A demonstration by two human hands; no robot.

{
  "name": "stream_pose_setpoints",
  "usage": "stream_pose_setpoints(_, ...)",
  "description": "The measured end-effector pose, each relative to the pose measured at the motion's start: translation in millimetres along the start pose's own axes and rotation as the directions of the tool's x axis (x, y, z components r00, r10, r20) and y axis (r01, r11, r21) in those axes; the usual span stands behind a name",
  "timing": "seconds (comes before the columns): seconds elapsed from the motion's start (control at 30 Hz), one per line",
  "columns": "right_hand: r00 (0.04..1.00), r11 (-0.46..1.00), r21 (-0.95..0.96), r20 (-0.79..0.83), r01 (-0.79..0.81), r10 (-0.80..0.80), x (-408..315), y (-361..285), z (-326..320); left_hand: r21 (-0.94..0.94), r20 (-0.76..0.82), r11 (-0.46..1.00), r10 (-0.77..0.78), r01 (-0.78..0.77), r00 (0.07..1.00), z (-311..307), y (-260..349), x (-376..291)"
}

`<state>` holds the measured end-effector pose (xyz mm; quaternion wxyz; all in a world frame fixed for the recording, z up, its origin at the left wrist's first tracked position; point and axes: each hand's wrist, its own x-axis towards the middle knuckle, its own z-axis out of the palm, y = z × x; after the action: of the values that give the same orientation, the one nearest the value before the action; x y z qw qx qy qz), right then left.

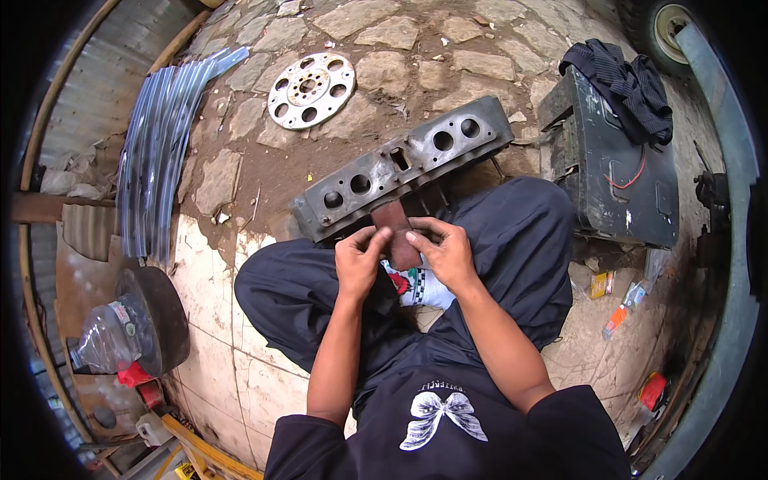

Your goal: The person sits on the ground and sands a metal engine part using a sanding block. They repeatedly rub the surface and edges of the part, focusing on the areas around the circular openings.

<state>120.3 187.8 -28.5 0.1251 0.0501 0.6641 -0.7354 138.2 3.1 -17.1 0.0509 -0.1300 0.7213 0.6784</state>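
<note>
Both hands hold a reddish-brown strip [396,231], which looks like abrasive paper, between thumbs and fingers. My left hand [361,261] grips its left edge, and my right hand [443,249] grips its right edge. The upper end of the strip overlaps the near edge of a grey metal engine part [420,150], apparently a cylinder head or manifold, with round ports and a rectangular opening. This part lies slantwise just beyond the hands, in front of my crossed legs. Its underside is mostly hidden.
A round metal plate [311,91] with holes lies on the stone paving. Clear corrugated plastic sheets [162,156] are at the left, above a large plastic bottle [105,339] by a black round container [159,321]. A dark metal case [630,186] at the right bears a striped cloth [627,90].
</note>
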Motion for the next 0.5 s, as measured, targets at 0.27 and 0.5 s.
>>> stream_pose_setpoints(0.27,0.998,0.995,0.093,-0.036,-0.041,0.044,1,3,6,-0.035,-0.018,0.999,-0.021,0.020,1.000,1,-13,1)
stream_pose_setpoints(0.5,0.999,0.994,-0.107,0.038,0.030,-0.026,3,7,4,0.302,-0.073,0.945,0.158,-0.129,0.985,1,-1,0)
